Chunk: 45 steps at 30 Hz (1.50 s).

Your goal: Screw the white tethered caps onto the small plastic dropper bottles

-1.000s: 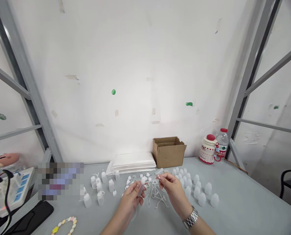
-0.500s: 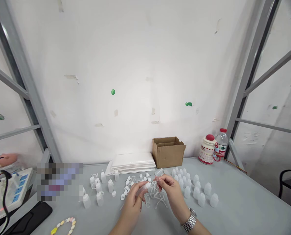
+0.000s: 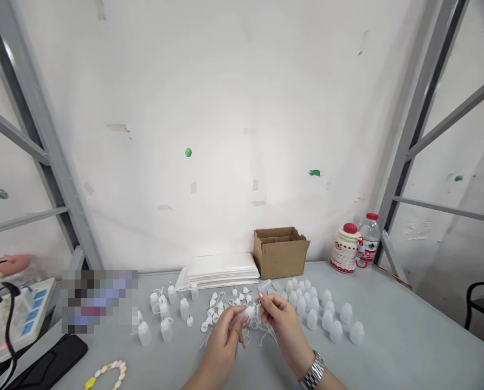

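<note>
- Both hands meet low at the middle of the tabletop (image 3: 408, 341), near its front edge, fingertips almost touching.
- Left hand (image 3: 224, 341) is curled around a small bottle (image 3: 237, 320), with thumb and fingers closed on its body.
- Right hand (image 3: 283, 325), with a wristwatch (image 3: 313, 372) on its wrist, has thumb and forefinger pressed together. They appear to pinch a white cap (image 3: 250, 311) at the bottle's upper end, though the part is too small to be sure how it sits.
- The bottle's long axis runs tilted, from the left palm up and to the right towards the right fingertips. The left hand carries its body, and the right hand touches only the tip.
- Loose caps (image 3: 216, 304) with thin tethers lie scattered just beyond the hands.
- Towards the left edge stand a few capped bottles (image 3: 165, 324), upright and slightly apart.
- Bare bottles (image 3: 331, 320) stand in a loose group just right of the right hand, nearer that hand than the left.
- Along the back edge lie a stack of white bags (image 3: 221, 269) and, touching its right side, an open cardboard box (image 3: 280, 252).
- Farther right along the back edge stand a mug with a red lid (image 3: 345, 250) and a water bottle (image 3: 369, 233) side by side.
- At the front left corner are a bead bracelet (image 3: 105, 374) and a dark phone (image 3: 50, 359).
</note>
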Motion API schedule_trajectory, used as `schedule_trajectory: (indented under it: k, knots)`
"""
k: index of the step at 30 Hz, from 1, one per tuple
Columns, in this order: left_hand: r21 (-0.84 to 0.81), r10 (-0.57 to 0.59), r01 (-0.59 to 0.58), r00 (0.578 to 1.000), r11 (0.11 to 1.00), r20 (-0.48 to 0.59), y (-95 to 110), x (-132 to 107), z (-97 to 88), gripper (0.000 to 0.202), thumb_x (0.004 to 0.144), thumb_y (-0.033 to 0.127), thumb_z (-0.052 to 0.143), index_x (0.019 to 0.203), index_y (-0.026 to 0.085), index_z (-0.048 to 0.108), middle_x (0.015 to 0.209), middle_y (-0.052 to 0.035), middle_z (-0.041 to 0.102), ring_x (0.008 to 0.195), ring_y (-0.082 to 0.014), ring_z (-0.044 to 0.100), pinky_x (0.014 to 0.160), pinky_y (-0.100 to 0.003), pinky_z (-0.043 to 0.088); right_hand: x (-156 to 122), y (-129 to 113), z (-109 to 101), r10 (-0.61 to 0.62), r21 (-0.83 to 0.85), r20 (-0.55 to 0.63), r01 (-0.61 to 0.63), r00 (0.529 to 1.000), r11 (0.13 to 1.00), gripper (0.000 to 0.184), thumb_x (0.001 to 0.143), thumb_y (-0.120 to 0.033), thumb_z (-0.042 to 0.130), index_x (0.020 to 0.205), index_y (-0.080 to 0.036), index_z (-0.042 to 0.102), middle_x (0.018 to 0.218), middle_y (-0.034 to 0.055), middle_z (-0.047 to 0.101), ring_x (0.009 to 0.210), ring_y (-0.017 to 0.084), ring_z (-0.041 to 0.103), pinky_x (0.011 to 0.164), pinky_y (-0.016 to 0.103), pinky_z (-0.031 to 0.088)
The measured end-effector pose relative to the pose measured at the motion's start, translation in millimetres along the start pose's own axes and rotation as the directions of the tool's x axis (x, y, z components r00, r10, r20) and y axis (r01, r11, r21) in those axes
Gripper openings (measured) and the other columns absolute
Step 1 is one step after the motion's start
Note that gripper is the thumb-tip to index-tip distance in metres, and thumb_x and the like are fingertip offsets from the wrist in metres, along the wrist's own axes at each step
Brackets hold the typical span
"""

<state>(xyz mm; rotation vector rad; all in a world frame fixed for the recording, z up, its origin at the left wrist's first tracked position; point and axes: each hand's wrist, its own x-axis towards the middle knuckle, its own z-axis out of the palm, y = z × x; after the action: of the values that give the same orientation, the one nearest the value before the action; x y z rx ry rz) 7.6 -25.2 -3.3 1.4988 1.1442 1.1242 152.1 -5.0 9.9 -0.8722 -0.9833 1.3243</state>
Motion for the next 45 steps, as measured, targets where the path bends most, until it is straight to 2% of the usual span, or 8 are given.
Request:
schedule_trajectory:
  k: [7,38,45]
  knots:
    - [0.022,0.022,-0.022,1.0,1.0,-0.008,5.5,-2.7,0.7,0.039,0.077,0.053,0.043,0.091,0.018,0.054,0.071,0.0001,0.054,0.054,-0.0118,0.047,0.051,-0.024,0.038,-1.8,-2.1,3.7,0.013,0.004,0.001,-0.013,1.0,1.0,0.037,0.061,-0.048,0.069,0.052,-0.016,0.054,0.05,-0.0044,0.048,0.045,0.009,0.039,0.05,0.023,0.033]
    - [0.025,-0.016,0.017,0.999,1.0,-0.032,6.3,-0.8,-0.8,0.039,0.075,0.055,0.046,0.089,0.019,0.053,0.068,0.0004,0.056,0.055,-0.0133,0.049,0.052,-0.024,0.037,-0.5,1.9,2.3,0.042,0.011,0.025,-0.043,0.999,0.999,0.038,0.061,-0.05,0.068,0.051,-0.017,0.051,0.048,-0.0047,0.046,0.044,0.009,0.038,0.049,0.023,0.031]
    - [0.046,0.016,-0.014,0.999,0.999,-0.028,5.1,0.0,-0.3,0.037,0.076,0.053,0.046,0.089,0.019,0.054,0.067,0.0005,0.056,0.055,-0.0132,0.049,0.053,-0.025,0.038,0.4,5.4,1.7,0.039,-0.003,0.049,-0.039,0.998,0.999,0.04,0.063,-0.052,0.066,0.052,-0.018,0.05,0.048,-0.0052,0.046,0.043,0.009,0.038,0.049,0.023,0.03]
